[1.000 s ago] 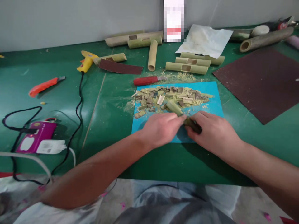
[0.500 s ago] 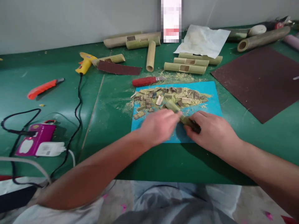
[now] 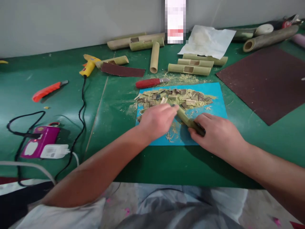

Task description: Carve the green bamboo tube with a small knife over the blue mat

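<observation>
A green bamboo tube (image 3: pixel 185 117) lies slantwise over a blue sheet (image 3: pixel 216 109), its near end dark. My right hand (image 3: pixel 218 132) is closed around that near end. At the far end, my left hand (image 3: pixel 158 122) has its fingers closed against the tube; whether they pinch something small there is hidden. Beyond my hands, a heap of bamboo chips and shavings (image 3: pixel 190 97) covers the back of the sheet. Just behind it rests a red-handled knife (image 3: pixel 148 83).
Cut bamboo tubes (image 3: pixel 200 69) lie at the back, some under white paper (image 3: pixel 206 41). Brown sandpaper (image 3: pixel 264 82) is at right. Leftward are a yellow glue gun (image 3: pixel 89 66), an orange utility knife (image 3: pixel 49 91), a purple power strip (image 3: pixel 38 141) and loose cables.
My left hand has moved away from me and leftward, from the tube's middle to its far end. The right hand keeps its hold. The whole view has shifted slightly.
</observation>
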A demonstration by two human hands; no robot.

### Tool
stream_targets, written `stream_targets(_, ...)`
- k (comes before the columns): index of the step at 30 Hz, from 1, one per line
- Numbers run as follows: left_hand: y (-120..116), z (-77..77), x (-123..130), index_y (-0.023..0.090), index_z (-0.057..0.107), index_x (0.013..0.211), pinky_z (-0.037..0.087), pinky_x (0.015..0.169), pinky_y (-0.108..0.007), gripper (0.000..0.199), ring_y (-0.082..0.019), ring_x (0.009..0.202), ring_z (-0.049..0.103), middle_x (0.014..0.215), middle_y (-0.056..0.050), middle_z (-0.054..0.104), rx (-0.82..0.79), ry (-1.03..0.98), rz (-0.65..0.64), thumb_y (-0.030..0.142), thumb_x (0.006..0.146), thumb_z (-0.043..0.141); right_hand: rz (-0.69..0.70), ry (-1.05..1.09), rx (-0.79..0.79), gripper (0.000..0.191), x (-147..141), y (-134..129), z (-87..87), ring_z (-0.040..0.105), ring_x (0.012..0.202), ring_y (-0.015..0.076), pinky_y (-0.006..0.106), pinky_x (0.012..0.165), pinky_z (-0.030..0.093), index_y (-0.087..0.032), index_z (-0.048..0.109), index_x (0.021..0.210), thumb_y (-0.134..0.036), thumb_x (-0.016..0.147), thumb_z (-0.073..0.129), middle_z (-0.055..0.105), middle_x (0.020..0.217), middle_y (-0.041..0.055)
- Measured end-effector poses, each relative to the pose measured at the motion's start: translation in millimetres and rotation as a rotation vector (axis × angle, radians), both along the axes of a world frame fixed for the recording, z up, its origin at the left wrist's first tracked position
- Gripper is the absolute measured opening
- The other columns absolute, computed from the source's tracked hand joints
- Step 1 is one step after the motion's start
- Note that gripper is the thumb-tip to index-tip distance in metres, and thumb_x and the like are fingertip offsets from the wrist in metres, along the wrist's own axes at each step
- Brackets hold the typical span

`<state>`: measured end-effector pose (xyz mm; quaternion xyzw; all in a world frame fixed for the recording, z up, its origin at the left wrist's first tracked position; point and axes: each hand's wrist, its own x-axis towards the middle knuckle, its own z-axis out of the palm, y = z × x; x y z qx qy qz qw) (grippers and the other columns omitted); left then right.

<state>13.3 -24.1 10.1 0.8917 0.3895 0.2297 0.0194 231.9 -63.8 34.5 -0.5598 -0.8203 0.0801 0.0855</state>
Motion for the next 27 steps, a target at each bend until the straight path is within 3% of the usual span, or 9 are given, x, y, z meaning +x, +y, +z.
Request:
stream_targets(3,-1,-0.6,0,0.016,0.070,0.120,0.051,0.065,-0.024,0.034,-0.014,0.073,0.065,0.080,-0.005,0.070,-0.005,0.010,-0.039,0.028,0.106,0.041,0.010,-0.003,0.005,0.017,1,0,-0.8,0.049,0.060,0.0141,0.030,0.055,0.025,-0.020,0.058,0.075,-0.033,0.085,0.056,0.063,0.074,0.0030)
stream_targets(7,-2,-1.2,1,0.014,0.069,0.120,0.054,0.070,-0.027,0.036,-0.016,0.079,0.067,0.086,-0.007,0.072,-0.026,-0.018,0.012,0.030,0.107,0.040,0.002,-0.002,0.014,0.016,1,0,-0.5,0.050,0.061,0.0146,0.031,0.055,0.025,-0.020,0.059,0.076,-0.033,0.085,0.056,0.063,0.075,0.0033)
stream_targets(10,-1,-1.5,0,0.016,0.069,0.123,0.053,0.068,-0.025,0.037,-0.015,0.076,0.067,0.082,-0.005,0.071,-0.055,0.002,-0.064,0.030,0.107,0.038,-0.002,-0.028,0.027,0.017,0,-1,0.1,0.051,0.061,0.0148,0.031,0.055,0.023,-0.020,0.059,0.075,-0.035,0.085,0.057,0.063,0.073,0.0029)
stream_targets(15,13,-0.5,-6,0.015,0.073,0.116,0.055,0.074,-0.027,0.031,-0.017,0.084,0.070,0.094,-0.008,0.075,-0.017,-0.075,0.064,0.028,0.104,0.047,-0.012,-0.063,0.108,0.019,1,-4,-0.9,0.050,0.059,0.0147,0.032,0.055,0.022,-0.019,0.063,0.076,-0.036,0.085,0.058,0.065,0.074,0.0030)
stream_targets(20,12,1.4,-4,0.014,0.072,0.116,0.055,0.075,-0.027,0.033,-0.017,0.084,0.070,0.093,-0.009,0.075,0.020,-0.042,0.037,0.029,0.105,0.044,0.032,-0.088,0.212,0.019,4,-1,1.2,0.054,0.063,0.0169,0.033,0.058,0.028,-0.018,0.065,0.076,-0.032,0.087,0.057,0.064,0.073,0.0050)
stream_targets(27,11,-1.0,-5,0.015,0.072,0.117,0.055,0.076,-0.026,0.031,-0.017,0.088,0.070,0.098,-0.008,0.075,0.005,-0.070,0.109,0.027,0.104,0.047,0.070,-0.063,0.243,0.021,6,4,1.0,0.060,0.079,0.0230,0.034,0.066,0.037,-0.016,0.070,0.086,-0.033,0.090,0.058,0.067,0.087,0.0098)
